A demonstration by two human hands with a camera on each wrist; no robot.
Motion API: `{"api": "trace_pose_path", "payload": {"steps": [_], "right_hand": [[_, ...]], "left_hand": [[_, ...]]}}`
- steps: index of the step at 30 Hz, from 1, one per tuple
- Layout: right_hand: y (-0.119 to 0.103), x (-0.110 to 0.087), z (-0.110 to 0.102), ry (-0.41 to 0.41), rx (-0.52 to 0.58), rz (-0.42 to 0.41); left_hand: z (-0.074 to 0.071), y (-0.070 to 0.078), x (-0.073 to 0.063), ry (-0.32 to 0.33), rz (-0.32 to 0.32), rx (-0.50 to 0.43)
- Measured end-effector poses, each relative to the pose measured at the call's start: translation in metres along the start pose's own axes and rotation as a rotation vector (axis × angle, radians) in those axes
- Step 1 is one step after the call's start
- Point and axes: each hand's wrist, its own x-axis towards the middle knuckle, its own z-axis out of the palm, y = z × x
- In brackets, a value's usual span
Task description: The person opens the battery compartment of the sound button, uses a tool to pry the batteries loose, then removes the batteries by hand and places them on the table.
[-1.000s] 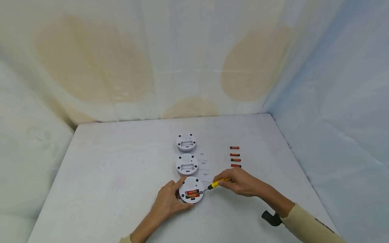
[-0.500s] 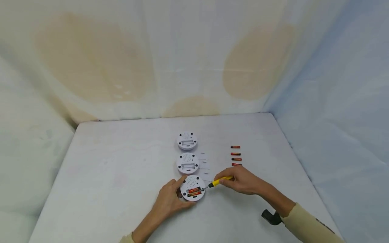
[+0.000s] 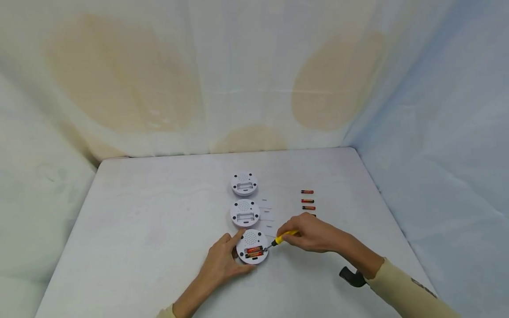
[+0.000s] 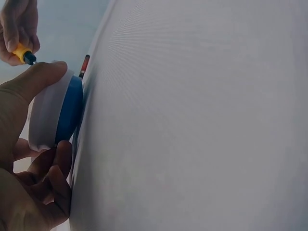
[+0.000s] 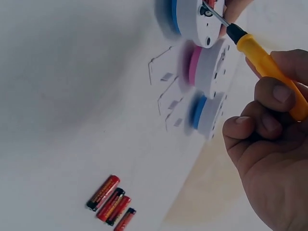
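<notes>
My left hand (image 3: 222, 260) grips the rim of a round white device (image 3: 248, 239), thumb and fingers on opposite sides. In the left wrist view its blue side shows near the table. Two red-and-black batteries (image 3: 254, 250) lie in its battery compartment, beside a patch of speaker holes. From the right, my right hand (image 3: 312, 232) holds a yellow-handled screwdriver (image 5: 260, 56) between thumb and fingers. Its thin metal tip is at the right end of the compartment, by a small dark round part (image 5: 207, 11) in the right wrist view.
Behind stand two similar devices, one pink-sided (image 5: 195, 65) and one blue-sided (image 5: 199, 113), with bare compartments. White covers (image 3: 267, 215) lie beside them. Several loose batteries (image 5: 103, 192) form a row on the right. A black curved object (image 3: 351, 277) sits by the right sleeve.
The upper battery in the compartment looks less slanted than half a second ago. My right hand and screwdriver have shifted slightly left; the left hand keeps its grip.
</notes>
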Motion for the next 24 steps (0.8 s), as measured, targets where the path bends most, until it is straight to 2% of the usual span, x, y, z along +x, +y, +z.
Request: {"api": "trace_pose_path", "payload": {"steps": [6,10,13,17,24], "right_hand": [[-0.011,0.007,-0.003,-0.051,-0.06,0.0],[-0.02,0.01,-0.004,-0.09,-0.138,-0.041],[-0.023,0.01,-0.005,-0.089,-0.16,-0.062],[-0.015,0.004,-0.003,-0.049,-0.096,-0.032],[0.015,-0.011,0.012,0.068,0.075,-0.01]], "left_hand": [[0.001,0.002,-0.001,0.015,0.009,0.018],[0.001,0.001,-0.002,0.01,0.011,0.005],[0.002,0.001,-0.002,0.01,0.008,-0.001],[0.002,0.0,-0.001,0.014,-0.001,0.011],[0.0,-0.001,0.0,0.025,-0.011,0.012]]}}
